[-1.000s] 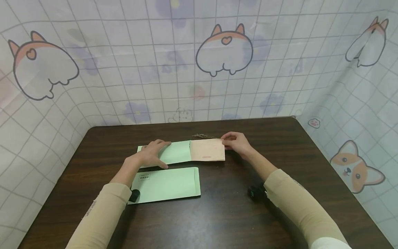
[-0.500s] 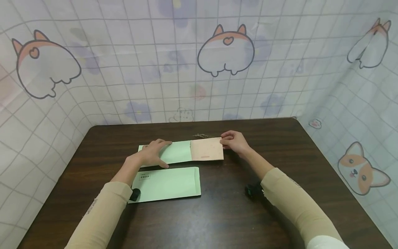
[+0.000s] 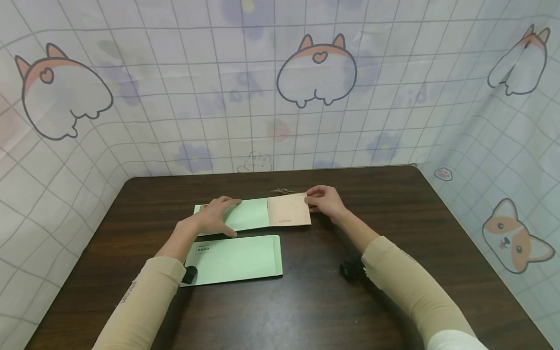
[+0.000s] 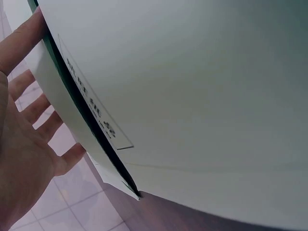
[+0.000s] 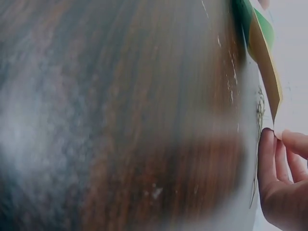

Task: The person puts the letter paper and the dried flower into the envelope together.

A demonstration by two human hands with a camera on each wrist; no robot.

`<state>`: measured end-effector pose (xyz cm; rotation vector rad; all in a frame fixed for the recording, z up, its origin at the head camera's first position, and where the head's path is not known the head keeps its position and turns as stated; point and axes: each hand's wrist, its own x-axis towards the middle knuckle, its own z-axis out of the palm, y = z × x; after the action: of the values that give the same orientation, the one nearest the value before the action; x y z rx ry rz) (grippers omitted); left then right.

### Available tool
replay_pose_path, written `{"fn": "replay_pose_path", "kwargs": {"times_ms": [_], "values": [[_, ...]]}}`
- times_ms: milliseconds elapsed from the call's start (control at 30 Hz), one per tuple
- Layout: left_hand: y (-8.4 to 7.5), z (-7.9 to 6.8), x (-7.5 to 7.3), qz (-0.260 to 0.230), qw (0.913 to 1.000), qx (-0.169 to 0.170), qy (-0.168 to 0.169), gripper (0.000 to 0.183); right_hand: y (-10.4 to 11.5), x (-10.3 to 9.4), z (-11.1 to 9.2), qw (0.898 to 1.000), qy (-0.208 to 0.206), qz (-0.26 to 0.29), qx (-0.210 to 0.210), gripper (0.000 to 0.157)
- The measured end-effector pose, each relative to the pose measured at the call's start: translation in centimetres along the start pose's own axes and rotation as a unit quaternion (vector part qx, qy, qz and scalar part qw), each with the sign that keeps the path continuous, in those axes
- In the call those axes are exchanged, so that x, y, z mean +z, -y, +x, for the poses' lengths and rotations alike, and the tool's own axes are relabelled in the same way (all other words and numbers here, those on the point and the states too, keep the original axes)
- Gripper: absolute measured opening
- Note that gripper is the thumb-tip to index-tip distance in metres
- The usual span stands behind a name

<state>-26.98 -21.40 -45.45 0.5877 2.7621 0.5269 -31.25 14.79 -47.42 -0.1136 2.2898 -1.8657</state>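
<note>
In the head view, my left hand (image 3: 213, 217) rests with spread fingers across the farther mint-green envelope (image 3: 249, 214). The left wrist view shows those fingers (image 4: 50, 126) along the envelope's edge. A peach-coloured card (image 3: 288, 210) with a small pink mark sticks out of that envelope's right end. My right hand (image 3: 325, 200) pinches the card's far right corner between thumb and fingers. From the right wrist, the card (image 5: 269, 72) appears edge-on, bowed and raised, with its tip between the fingertips. The part of it inside the envelope is hidden.
A second mint-green envelope (image 3: 236, 260) with a printed box lies nearer on the dark wooden table (image 3: 302, 301). A dried sprig (image 3: 283, 191) lies just behind the card. Patterned cloth (image 3: 245, 112) hangs behind the table and at both sides.
My right hand has moved slightly left with the card, and a little less of the card shows beyond the envelope. The left hand stays in place.
</note>
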Motion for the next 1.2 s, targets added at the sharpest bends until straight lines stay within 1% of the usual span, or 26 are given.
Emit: {"fn": "replay_pose_path", "kwargs": {"times_ms": [333,733,967,1200], "values": [[0.1,0.0,0.2,0.000,1.0000,-0.002,0.002,0.100,0.5,0.8,-0.3,1.000,0.031,-0.007,-0.003,0.028],[0.0,0.0,0.0,0.002,1.0000,0.000,0.002,0.099,0.8,1.5,-0.3,0.999,0.053,-0.010,-0.002,0.029],[-0.1,0.0,-0.2,-0.001,1.0000,-0.004,0.003,0.100,0.7,2.0,-0.1,0.997,0.078,-0.001,0.003,0.030],[0.0,0.2,-0.1,0.002,1.0000,-0.001,0.004,0.100,1.0,2.4,-0.3,0.995,0.097,-0.011,-0.002,0.032]]}}
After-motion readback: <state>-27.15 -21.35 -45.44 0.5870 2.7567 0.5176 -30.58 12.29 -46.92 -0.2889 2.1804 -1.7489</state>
